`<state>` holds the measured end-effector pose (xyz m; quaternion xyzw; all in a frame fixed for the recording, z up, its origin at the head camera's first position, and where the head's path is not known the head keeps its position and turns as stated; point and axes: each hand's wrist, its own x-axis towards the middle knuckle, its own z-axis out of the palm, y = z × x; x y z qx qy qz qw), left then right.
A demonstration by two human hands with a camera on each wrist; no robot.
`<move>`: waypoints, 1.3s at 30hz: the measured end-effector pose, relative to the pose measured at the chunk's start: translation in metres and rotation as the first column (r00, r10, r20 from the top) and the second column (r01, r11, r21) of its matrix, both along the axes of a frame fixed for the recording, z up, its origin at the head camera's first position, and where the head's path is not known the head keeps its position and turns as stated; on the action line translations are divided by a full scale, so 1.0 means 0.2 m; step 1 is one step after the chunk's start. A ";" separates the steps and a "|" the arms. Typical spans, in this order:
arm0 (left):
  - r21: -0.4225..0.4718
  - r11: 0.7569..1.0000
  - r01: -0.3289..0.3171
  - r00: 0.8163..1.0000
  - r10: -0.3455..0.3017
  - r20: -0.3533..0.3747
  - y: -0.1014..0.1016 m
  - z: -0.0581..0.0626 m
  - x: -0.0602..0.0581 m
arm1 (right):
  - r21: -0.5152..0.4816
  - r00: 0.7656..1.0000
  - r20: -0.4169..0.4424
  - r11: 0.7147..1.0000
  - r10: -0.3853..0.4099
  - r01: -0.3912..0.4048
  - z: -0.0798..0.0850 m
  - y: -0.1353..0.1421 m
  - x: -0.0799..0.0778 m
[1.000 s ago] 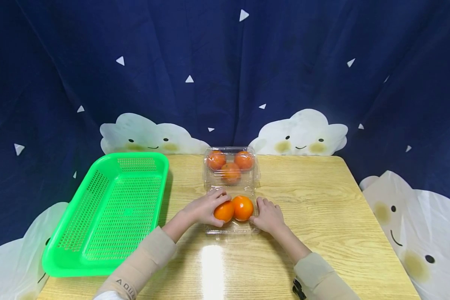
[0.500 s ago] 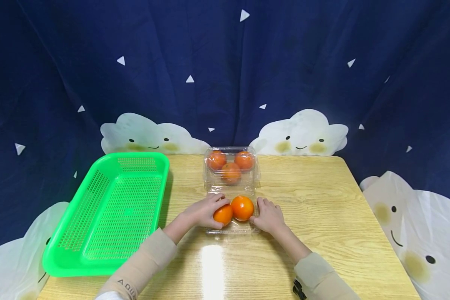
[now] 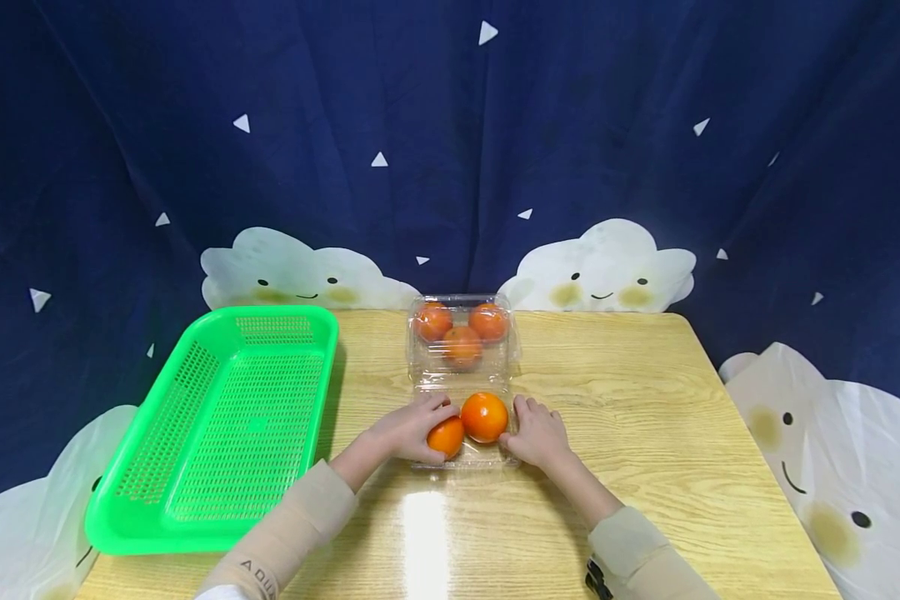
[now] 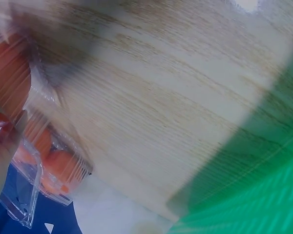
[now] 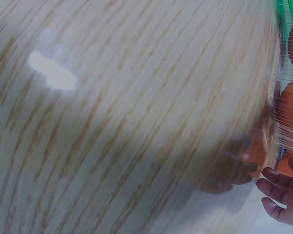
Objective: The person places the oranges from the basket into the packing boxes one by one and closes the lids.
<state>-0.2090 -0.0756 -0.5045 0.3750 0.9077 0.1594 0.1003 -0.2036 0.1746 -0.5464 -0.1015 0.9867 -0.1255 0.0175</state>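
Observation:
An open clear plastic box (image 3: 468, 461) lies on the wooden table, holding two oranges in its near part. My left hand (image 3: 412, 429) grips the left orange (image 3: 446, 437), fingers over its far side and thumb on its near side. Close beside it sits the other, right orange (image 3: 484, 417). My right hand (image 3: 536, 431) holds the right side of the box, thumb at its rim; bent fingers (image 5: 278, 187) show next to the plastic in the right wrist view. Behind, several more oranges (image 3: 462, 346) show through clear plastic.
A large green basket (image 3: 328, 358) with a perforated bottom stands to the left. Bare wooden tabletop (image 3: 637, 400) lies right of the box. A dark blue curtain (image 3: 450, 108) with white clouds hangs behind the table's far edge.
My left hand has shifted slightly left and toward me with its orange, and a small gap has opened between the two near oranges. My right hand has stayed in place.

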 end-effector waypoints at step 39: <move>-0.054 0.999 -0.006 0.998 0.009 0.066 0.02 0.03 -0.02 | 0.008 1.000 0.020 1.000 -0.006 0.006 -0.01 0.00 -0.01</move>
